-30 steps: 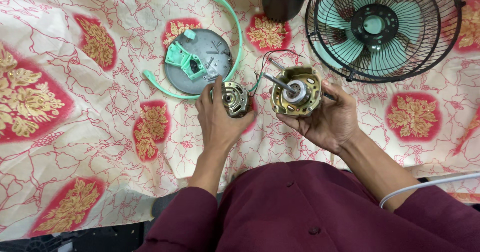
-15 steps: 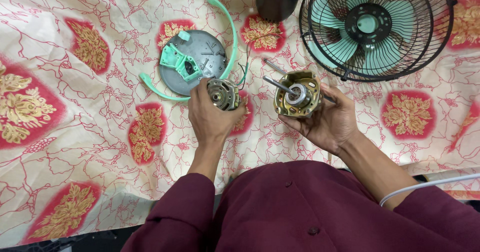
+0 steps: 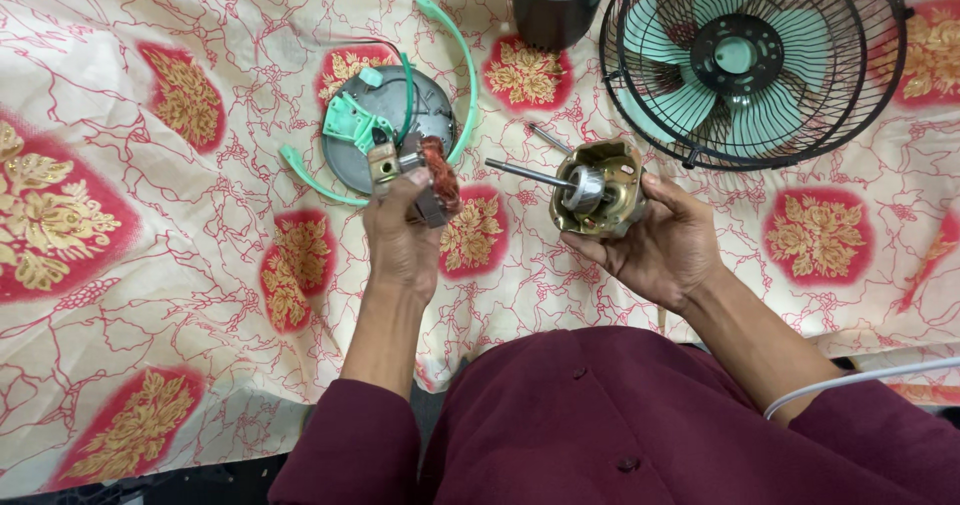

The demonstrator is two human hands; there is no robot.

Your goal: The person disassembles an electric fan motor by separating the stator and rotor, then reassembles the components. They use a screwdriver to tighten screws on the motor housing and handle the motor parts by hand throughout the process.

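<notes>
Left hand (image 3: 400, 240): closed around copper-wound stator (image 3: 432, 180), just left of the motor housing.
Right hand (image 3: 665, 245): gripping brass-coloured motor housing (image 3: 598, 189).

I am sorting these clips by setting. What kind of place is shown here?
Probably a home or informal repair spot on the floor, not a workshop bench. A patterned cloth serves as the work surface, a caged fan lies flat on it, and the left hand and right hand hold motor parts.

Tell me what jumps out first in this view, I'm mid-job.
The two hands at centre: the left hand grips a copper-wound motor stator, the right hand cradles a brass-coloured motor housing with a steel shaft. Top right, a black wire-caged fan with mint-green blades lies on the red-and-cream floral cloth.
</notes>
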